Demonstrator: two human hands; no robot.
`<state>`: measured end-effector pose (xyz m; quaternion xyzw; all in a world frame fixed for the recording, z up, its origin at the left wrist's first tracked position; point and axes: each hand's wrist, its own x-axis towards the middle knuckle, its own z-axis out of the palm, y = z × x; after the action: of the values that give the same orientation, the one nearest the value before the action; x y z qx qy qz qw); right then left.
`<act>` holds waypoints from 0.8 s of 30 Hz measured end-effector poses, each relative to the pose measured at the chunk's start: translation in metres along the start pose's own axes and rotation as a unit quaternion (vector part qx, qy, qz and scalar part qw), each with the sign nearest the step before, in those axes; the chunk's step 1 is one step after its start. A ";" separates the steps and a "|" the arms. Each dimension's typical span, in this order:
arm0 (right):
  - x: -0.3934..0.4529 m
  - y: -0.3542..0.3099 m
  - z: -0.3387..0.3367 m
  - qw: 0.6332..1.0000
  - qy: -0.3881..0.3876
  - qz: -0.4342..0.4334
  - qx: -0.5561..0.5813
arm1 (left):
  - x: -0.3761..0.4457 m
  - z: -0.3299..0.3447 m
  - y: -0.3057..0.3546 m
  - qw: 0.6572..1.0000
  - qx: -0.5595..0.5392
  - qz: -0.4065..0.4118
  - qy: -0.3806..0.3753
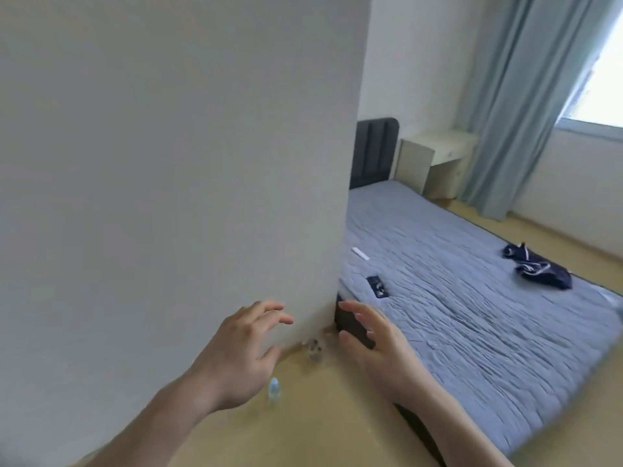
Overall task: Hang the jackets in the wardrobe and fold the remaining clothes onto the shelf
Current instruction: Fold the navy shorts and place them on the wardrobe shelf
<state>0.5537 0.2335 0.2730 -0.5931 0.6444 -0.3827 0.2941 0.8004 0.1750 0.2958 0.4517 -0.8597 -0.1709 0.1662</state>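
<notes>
both grips, left hand and right hand, hang open and empty; best cross to the crumpled navy garment at two o'clock on the blue quilted bed, gathering it whole.

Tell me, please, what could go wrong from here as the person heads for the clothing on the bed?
1. A small clear plastic bottle stands on the floor just below the open left hand; a step could knock it over.
2. A small black device and a white stick lie on the blue quilted bed, where the crumpled navy garment could sweep them off.
</notes>
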 end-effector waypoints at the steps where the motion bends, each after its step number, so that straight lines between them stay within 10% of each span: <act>1: 0.000 0.008 -0.012 1.000 0.008 0.004 -0.008 | 0.011 0.006 0.007 1.000 0.001 0.009 -0.010; 24: -0.030 0.280 -0.412 0.909 0.324 0.258 -0.052 | 0.415 0.303 0.380 0.908 -0.071 0.336 -0.240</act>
<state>0.0637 0.3240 0.2548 -0.2639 0.8540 -0.4302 0.1265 0.1709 0.0751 0.2501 0.0688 -0.9601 -0.2688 0.0338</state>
